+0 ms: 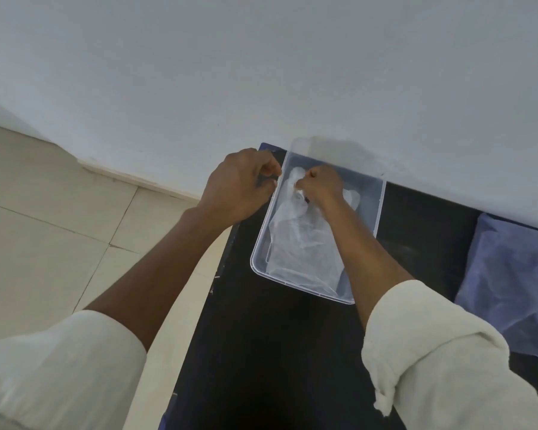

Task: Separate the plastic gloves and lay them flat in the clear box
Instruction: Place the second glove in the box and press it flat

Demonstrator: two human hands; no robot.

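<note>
A clear plastic box (261, 243) stands on a black table, close to the wall. Thin see-through plastic gloves (295, 237) lie inside it, spread over the bottom with their fingers toward the far end. My right hand (322, 184) is inside the box at its far end, fingers curled and pinching a glove finger. My left hand (239, 184) hovers at the box's far left rim with its fingers curled; what it holds, if anything, is hidden.
The black table (277, 352) runs toward me, its left edge dropping to a pale tiled floor (44, 228). A blue-grey cloth or bag (510, 283) lies on the table's right side. A white wall (261, 72) stands right behind the box.
</note>
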